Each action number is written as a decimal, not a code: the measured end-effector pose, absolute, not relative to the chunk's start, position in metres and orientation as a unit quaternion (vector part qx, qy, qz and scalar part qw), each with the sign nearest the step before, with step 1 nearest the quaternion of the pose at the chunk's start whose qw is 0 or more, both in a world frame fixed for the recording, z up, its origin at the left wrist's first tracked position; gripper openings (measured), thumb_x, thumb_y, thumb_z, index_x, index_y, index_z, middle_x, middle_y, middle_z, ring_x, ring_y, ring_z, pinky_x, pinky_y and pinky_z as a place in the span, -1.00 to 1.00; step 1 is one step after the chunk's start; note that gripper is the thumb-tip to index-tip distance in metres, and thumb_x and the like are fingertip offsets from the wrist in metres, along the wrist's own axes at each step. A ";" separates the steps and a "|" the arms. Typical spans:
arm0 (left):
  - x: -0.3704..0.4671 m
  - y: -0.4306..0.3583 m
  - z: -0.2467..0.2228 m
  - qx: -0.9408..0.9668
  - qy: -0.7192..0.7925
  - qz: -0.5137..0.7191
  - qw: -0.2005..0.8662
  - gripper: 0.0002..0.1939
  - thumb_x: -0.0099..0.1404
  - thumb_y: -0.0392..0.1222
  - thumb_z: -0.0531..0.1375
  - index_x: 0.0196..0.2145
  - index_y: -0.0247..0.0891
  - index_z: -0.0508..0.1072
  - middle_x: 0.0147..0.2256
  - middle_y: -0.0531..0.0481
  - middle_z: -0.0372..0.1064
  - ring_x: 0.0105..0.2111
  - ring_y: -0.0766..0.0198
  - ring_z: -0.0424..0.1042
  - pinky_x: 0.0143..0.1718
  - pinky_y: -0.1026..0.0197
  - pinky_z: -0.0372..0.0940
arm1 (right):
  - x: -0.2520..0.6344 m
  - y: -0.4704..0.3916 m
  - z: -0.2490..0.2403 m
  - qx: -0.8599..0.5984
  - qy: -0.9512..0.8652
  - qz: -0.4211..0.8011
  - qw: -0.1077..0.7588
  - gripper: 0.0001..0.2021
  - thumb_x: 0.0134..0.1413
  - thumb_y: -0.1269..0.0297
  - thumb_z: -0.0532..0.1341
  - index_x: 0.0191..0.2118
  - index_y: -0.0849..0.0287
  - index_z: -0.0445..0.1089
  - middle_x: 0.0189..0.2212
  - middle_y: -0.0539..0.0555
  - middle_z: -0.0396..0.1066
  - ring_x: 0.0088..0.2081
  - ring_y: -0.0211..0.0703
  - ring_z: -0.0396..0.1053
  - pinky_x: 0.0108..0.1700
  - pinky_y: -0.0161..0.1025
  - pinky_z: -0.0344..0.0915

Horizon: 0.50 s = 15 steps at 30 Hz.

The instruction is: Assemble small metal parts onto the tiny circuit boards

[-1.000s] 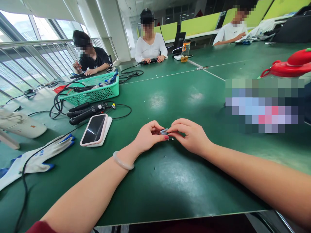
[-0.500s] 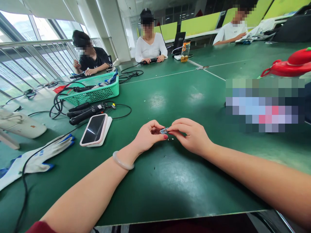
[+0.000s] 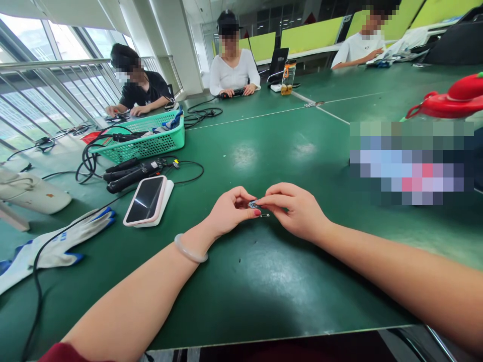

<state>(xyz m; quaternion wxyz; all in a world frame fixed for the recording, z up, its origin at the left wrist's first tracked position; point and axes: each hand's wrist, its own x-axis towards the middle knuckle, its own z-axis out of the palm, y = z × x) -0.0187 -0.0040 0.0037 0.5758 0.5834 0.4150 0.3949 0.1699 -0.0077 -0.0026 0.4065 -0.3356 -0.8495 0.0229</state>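
Desk front: the glossy dark green desk (image 3: pixel 302 286) ends in a pale edge; a maroon sleeve (image 3: pixel 71 353) shows at the lower left corner.
Left wrist: a pale, smooth, round bangle (image 3: pixel 190 249) circles it.
Left hand (image 3: pixel 231 210): thumb and curled fingers pinched together, holding a small blue-grey patterned item (image 3: pixel 253 204) at their tips.
Right hand (image 3: pixel 296 207): fingers drawn close together, tips at the item's right end; whether they grip it or only press cannot be told.
In the way: the right fingertips cover one end of the item and the left fingers hide part of the other.
Item's long axis: appears to run sideways from one hand toward the other; which end is the front is too small to tell.
Item's place: between the two sets of fingertips.
Near the fingertips: a small flat rectangular piece with a light rim (image 3: pixel 264 215), apart from the item.
Left side: a white fabric glove with blue patches (image 3: pixel 56 246), a thin black cable (image 3: pixel 36 274) crossing it; then a dark-screened phone with a pink rim (image 3: pixel 146 200).
Behind the phone: a long black corded tool (image 3: pixel 132 176), then a mint-green perforated plastic basket (image 3: pixel 151 147) holding cables.
Right side: a bright red rounded lid (image 3: pixel 458 100).
Far side: a clear bottle with an orange strap (image 3: pixel 288 79) and three seated people.
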 end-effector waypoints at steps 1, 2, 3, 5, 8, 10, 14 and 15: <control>-0.019 -0.004 0.004 0.582 0.415 0.394 0.578 -0.64 -0.12 -0.24 0.41 -0.43 -0.31 0.31 -0.47 0.07 0.42 -0.45 0.39 0.40 -0.33 0.25 0.26 | 0.170 -0.008 -0.002 -0.339 -0.848 0.024 0.407 -0.79 0.12 0.40 0.13 -0.27 0.07 0.52 -0.33 0.05 0.46 -0.30 -0.22 0.39 -0.24 -0.25 0.34; -0.019 -0.004 0.004 0.581 0.414 0.392 0.580 -0.64 -0.12 -0.24 0.41 -0.43 -0.31 0.31 -0.47 0.07 0.42 -0.45 0.39 0.40 -0.33 0.25 0.26 | 0.170 -0.008 -0.002 -0.342 -0.847 0.026 0.406 -0.81 0.13 0.38 0.14 -0.27 0.07 0.52 -0.33 0.05 0.46 -0.30 -0.21 0.39 -0.24 -0.24 0.35; -0.018 -0.004 0.004 0.580 0.414 0.392 0.582 -0.64 -0.12 -0.24 0.41 -0.43 -0.32 0.31 -0.47 0.07 0.42 -0.45 0.39 0.40 -0.33 0.25 0.26 | 0.170 -0.008 -0.002 -0.344 -0.846 0.027 0.406 -0.81 0.13 0.36 0.14 -0.26 0.07 0.51 -0.33 0.05 0.46 -0.30 -0.21 0.39 -0.23 -0.24 0.35; -0.018 -0.004 0.004 0.579 0.414 0.393 0.582 -0.64 -0.12 -0.25 0.41 -0.43 -0.32 0.31 -0.47 0.07 0.43 -0.45 0.39 0.40 -0.32 0.26 0.26 | 0.170 -0.008 -0.003 -0.343 -0.849 0.027 0.401 -0.80 0.14 0.37 0.13 -0.25 0.07 0.51 -0.32 0.06 0.46 -0.29 -0.21 0.39 -0.23 -0.24 0.35; -0.019 -0.004 0.004 0.581 0.415 0.394 0.578 -0.65 -0.12 -0.27 0.40 -0.42 -0.32 0.32 -0.46 0.07 0.42 -0.45 0.40 0.39 -0.32 0.27 0.26 | 0.170 -0.006 -0.003 -0.335 -0.857 0.025 0.390 -0.78 0.13 0.40 0.12 -0.24 0.07 0.52 -0.31 0.06 0.47 -0.29 -0.20 0.39 -0.22 -0.23 0.34; -0.019 -0.004 0.004 0.583 0.414 0.394 0.577 -0.66 -0.11 -0.26 0.40 -0.42 -0.32 0.32 -0.46 0.07 0.42 -0.45 0.40 0.39 -0.32 0.27 0.26 | 0.170 -0.006 -0.003 -0.334 -0.860 0.023 0.385 -0.78 0.13 0.39 0.13 -0.23 0.07 0.52 -0.32 0.06 0.47 -0.29 -0.19 0.39 -0.23 -0.23 0.34; -0.018 -0.004 0.004 0.569 0.414 0.402 0.585 -0.67 -0.09 -0.26 0.39 -0.43 -0.33 0.32 -0.44 0.06 0.42 -0.43 0.41 0.38 -0.32 0.28 0.25 | 0.171 -0.004 -0.004 -0.323 -0.867 0.003 0.379 -0.77 0.16 0.37 0.11 -0.18 0.08 0.51 -0.34 0.07 0.48 -0.32 -0.18 0.38 -0.24 -0.21 0.33; -0.018 -0.004 0.005 0.562 0.415 0.405 0.590 -0.67 -0.09 -0.26 0.39 -0.43 -0.33 0.32 -0.44 0.06 0.43 -0.43 0.42 0.38 -0.32 0.28 0.24 | 0.171 -0.004 -0.004 -0.320 -0.871 -0.001 0.373 -0.75 0.16 0.39 0.10 -0.15 0.08 0.50 -0.33 0.07 0.48 -0.32 -0.18 0.38 -0.24 -0.19 0.33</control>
